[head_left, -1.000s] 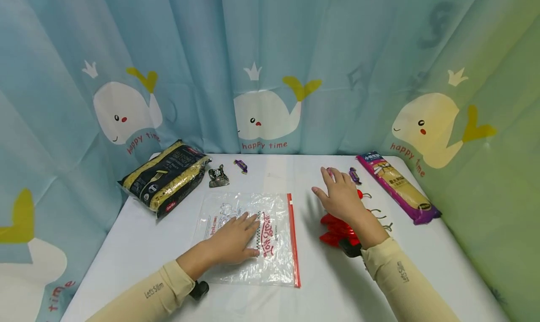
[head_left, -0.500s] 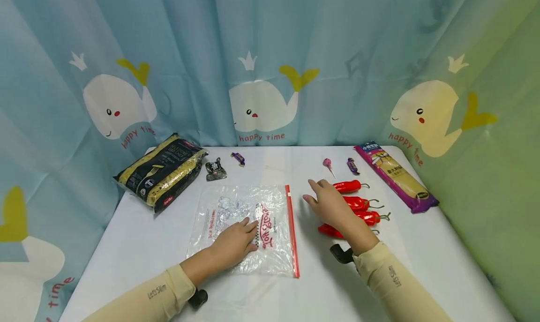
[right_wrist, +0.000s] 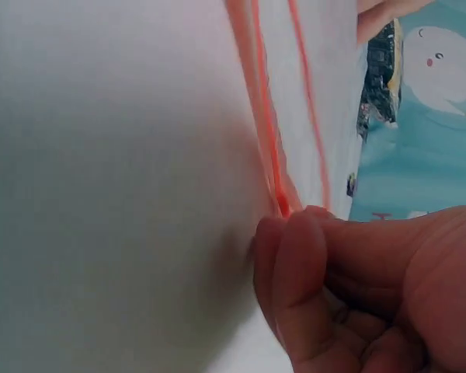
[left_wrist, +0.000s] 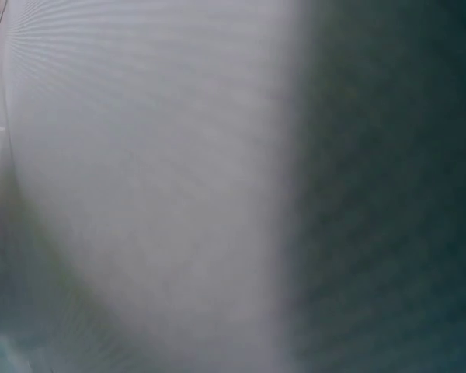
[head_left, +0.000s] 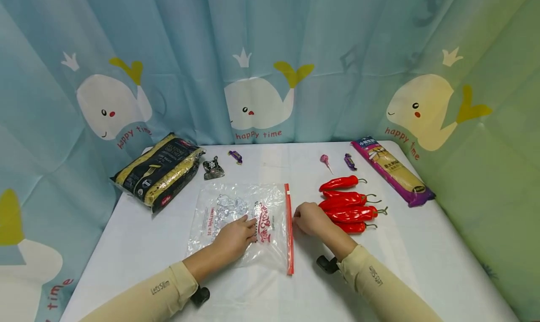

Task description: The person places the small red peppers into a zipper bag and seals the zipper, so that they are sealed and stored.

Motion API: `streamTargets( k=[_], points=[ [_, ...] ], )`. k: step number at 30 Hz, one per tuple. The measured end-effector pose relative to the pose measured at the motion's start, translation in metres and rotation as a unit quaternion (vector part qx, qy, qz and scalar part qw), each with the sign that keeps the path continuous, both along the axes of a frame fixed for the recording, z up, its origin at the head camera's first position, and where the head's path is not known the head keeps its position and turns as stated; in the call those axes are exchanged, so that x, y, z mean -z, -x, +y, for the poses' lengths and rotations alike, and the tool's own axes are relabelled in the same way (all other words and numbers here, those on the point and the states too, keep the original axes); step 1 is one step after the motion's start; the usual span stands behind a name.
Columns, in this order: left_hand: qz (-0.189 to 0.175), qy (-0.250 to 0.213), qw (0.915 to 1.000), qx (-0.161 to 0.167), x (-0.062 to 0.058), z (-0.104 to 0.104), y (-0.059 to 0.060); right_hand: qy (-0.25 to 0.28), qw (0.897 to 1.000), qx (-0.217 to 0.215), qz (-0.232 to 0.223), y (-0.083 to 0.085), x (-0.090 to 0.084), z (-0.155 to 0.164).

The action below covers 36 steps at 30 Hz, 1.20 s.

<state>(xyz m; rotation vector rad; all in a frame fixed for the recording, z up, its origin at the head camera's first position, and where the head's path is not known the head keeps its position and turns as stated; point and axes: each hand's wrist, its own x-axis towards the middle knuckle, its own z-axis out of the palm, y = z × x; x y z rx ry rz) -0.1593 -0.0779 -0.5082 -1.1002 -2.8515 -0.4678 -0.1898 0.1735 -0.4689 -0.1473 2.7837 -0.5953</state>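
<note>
A clear plastic zip bag (head_left: 273,254) with red print lies flat in the middle of the white table. Its red zip edge (head_left: 288,195) runs along the right side. My left hand (head_left: 234,237) rests on top of the bag, fingers loosely extended over the print. With thumb and fingertips, my right hand (head_left: 313,220) pinches the bag's red edge; the right wrist view shows the red strip (right_wrist: 273,155) ending right at that pinch. Several red chili peppers (head_left: 343,201) lie just right of the right hand. The left wrist view is blurred, mostly pale surface.
A black-and-yellow pasta package (head_left: 158,172) lies at the back left, near a black-wrapped candy (head_left: 213,168) and a purple candy (head_left: 235,157). Behind the peppers are a pink lollipop (head_left: 324,159), another purple candy (head_left: 349,161) and a long purple noodle package (head_left: 392,172). A curtain (head_left: 181,78) encloses the table.
My right hand has come down and left from over the peppers to the bag's red edge, which it now pinches, uncovering the peppers and lollipop. My left hand has stayed on the bag.
</note>
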Motion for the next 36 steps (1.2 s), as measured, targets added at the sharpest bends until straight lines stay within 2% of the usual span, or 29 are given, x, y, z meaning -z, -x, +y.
streamTargets(
  k=[4,9,15,19,25,32,36],
  points=[
    [-0.017,-0.024,0.9995,-0.009,0.000,-0.001,0.000,0.042,0.998,0.024,-0.027,0.000,0.005,-0.002],
    [-0.033,-0.053,0.9979,-0.017,-0.003,-0.002,-0.002,0.073,0.995,0.058,-0.033,0.000,0.010,-0.004],
    [-0.038,-0.093,0.9947,-0.022,-0.008,-0.007,-0.005,0.066,0.997,0.039,0.003,0.001,0.017,-0.008],
    [-0.016,-0.137,0.9901,-0.025,-0.009,-0.012,-0.007,0.061,0.998,0.019,0.029,0.000,0.019,-0.009],
    [0.031,-0.219,0.9742,-0.044,-0.013,-0.017,-0.010,0.053,0.998,0.014,0.022,-0.001,0.015,-0.011],
    [0.084,-0.272,0.9580,-0.037,-0.022,-0.024,-0.013,0.058,0.998,0.018,0.008,-0.002,0.015,-0.013],
    [0.092,-0.289,0.9517,-0.044,-0.028,-0.026,-0.014,0.058,0.998,0.015,0.005,-0.001,0.014,-0.012]
  ],
)
